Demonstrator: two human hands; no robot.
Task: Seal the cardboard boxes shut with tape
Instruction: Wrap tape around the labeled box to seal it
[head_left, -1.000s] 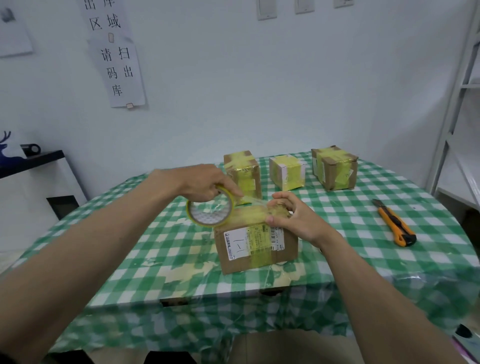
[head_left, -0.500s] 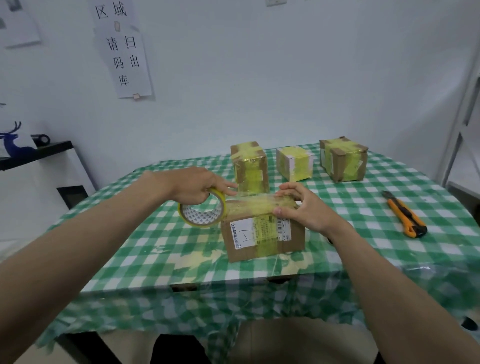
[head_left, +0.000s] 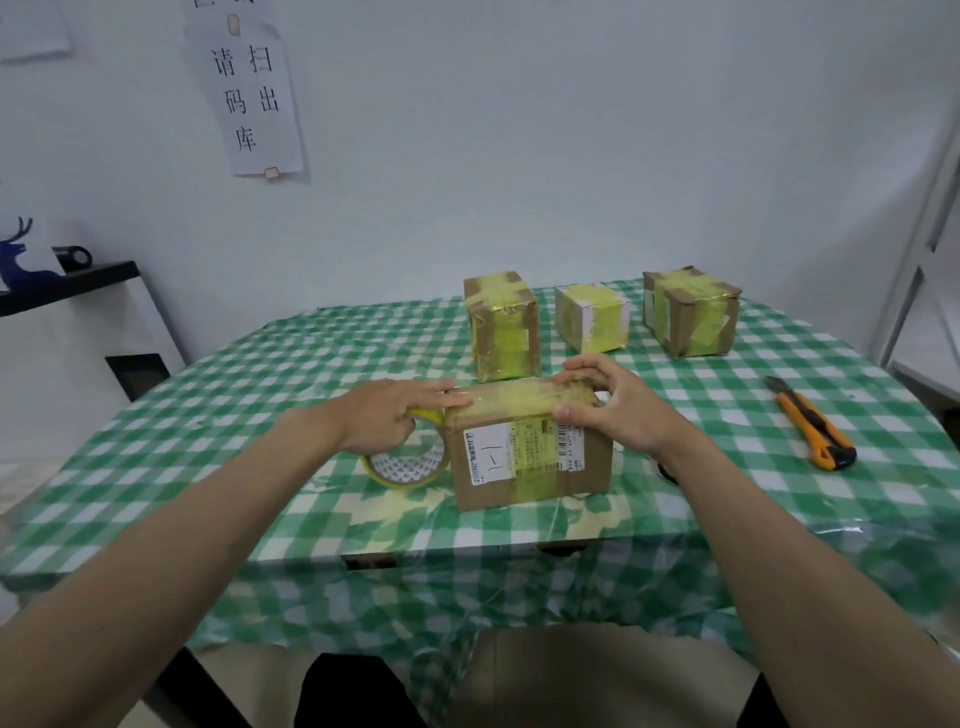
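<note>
Near table (head_left: 208, 426) front edge: cardboard box (head_left: 530, 447) gripped at top right corner by curled right hand (head_left: 618, 405); left hand (head_left: 384, 415) holding tape roll (head_left: 408, 452) against left side, straight fingers (head_left: 441, 397) on top.

The left hand (head_left: 387, 415) covers the top of the tape roll (head_left: 408, 462); the box label (head_left: 522, 451) print is too small to read; at eleven o'clock the wall notice (head_left: 244, 88) runs off the frame.

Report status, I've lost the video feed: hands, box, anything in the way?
Left hand grips tape roll, fingers on box top. Right hand clasps box's right end. Utility knife lies apart, right.
</note>
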